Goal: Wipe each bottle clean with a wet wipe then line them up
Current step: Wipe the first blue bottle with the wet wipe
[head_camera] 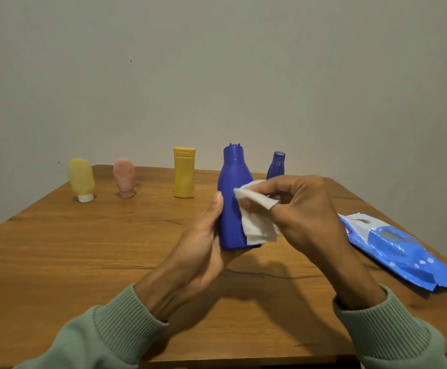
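I read this as mid-wipe: left hand [203, 243] grips the large blue bottle [233, 198] upright over the table [84, 262], right hand [302, 209] pinches the wet wipe [257, 222] against its side; next, finish and line it up.

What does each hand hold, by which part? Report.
The left hand grips the big blue bottle round its lower body. The right hand pinches the white wipe by its upper part.
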### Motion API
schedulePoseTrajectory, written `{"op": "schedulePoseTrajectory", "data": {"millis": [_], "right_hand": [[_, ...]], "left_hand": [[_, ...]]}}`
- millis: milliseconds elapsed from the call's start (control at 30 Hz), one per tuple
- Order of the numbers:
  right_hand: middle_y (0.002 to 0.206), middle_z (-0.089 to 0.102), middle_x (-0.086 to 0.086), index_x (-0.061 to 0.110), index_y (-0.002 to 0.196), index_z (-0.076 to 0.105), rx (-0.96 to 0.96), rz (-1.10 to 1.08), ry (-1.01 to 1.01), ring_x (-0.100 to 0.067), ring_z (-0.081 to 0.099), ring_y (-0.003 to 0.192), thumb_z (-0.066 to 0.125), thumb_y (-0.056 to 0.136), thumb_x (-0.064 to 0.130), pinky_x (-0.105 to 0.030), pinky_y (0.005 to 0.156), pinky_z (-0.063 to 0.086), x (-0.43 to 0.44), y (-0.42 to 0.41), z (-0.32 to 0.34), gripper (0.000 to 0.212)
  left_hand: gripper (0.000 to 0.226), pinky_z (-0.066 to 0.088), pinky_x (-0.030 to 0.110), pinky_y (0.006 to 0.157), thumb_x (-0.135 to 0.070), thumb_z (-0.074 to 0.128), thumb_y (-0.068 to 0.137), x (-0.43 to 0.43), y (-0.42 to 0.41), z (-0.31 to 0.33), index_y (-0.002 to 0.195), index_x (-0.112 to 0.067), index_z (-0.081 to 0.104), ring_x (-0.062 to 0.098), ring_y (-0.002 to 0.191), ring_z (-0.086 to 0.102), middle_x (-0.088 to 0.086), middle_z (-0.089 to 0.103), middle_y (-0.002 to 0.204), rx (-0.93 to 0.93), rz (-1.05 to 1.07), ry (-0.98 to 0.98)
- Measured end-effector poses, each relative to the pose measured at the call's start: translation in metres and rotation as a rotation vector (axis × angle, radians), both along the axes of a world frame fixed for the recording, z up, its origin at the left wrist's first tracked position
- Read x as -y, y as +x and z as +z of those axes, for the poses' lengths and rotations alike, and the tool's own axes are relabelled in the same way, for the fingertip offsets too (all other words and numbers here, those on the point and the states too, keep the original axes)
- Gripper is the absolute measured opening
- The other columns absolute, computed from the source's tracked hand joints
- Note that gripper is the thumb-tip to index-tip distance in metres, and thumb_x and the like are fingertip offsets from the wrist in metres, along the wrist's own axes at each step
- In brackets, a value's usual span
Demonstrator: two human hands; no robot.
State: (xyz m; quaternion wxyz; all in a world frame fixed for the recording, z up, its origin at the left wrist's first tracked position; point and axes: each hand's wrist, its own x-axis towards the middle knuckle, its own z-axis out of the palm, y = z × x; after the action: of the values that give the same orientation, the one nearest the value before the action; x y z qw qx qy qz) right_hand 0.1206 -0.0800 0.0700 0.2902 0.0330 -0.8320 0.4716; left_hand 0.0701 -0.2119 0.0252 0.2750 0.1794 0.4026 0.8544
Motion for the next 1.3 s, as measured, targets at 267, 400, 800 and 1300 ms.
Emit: {"op": "schedulePoseTrajectory", "data": {"millis": [267,400,800,1300], "right_hand": [[0.101,0.068,0.011,0.024,0.102,0.073,0.106,0.019,0.510,0.001,0.055,0.085,0.072,0.081,0.018,-0.005,0.069,0.040,0.020,0.011,-0.003,0.022],[0.095,0.069,0.011,0.022,0.100,0.074,-0.025,-0.039,0.355,0.001,0.060,0.085,0.072,0.081,0.016,-0.006,0.069,0.047,0.014,0.004,-0.008,0.020],[0.082,0.073,0.011,0.024,0.085,0.077,0.083,0.050,0.027,-0.001,0.066,0.080,0.080,0.073,0.018,-0.019,0.062,0.054,0.001,-0.003,-0.005,0.014],[0.084,0.072,0.007,0.023,0.087,0.074,-0.020,0.061,-0.090,-0.004,0.067,0.079,0.078,0.070,0.024,-0.015,0.061,0.052,0.005,-0.004,-0.007,0.018]], "left_hand": [[0.053,0.051,0.047,0.095,-0.046,0.045,0.090,-0.003,-0.008,-0.007,0.116,-0.004,0.062,0.027,0.100,0.068,0.019,0.070,0.108,0.032,0.074,-0.042],[0.050,0.054,0.044,0.093,-0.042,0.042,0.093,-0.001,-0.010,-0.002,0.122,-0.005,0.058,0.029,0.110,0.065,0.020,0.067,0.119,0.030,0.065,0.009],[0.057,0.051,0.050,0.090,-0.046,0.027,0.102,0.010,-0.021,0.008,0.121,0.000,0.054,0.034,0.110,0.065,0.027,0.062,0.124,0.208,0.015,0.170],[0.042,0.055,0.039,0.090,-0.038,0.038,0.100,0.006,-0.009,0.008,0.124,-0.011,0.057,0.025,0.105,0.068,0.014,0.071,0.113,-0.139,0.097,-0.081]]}}
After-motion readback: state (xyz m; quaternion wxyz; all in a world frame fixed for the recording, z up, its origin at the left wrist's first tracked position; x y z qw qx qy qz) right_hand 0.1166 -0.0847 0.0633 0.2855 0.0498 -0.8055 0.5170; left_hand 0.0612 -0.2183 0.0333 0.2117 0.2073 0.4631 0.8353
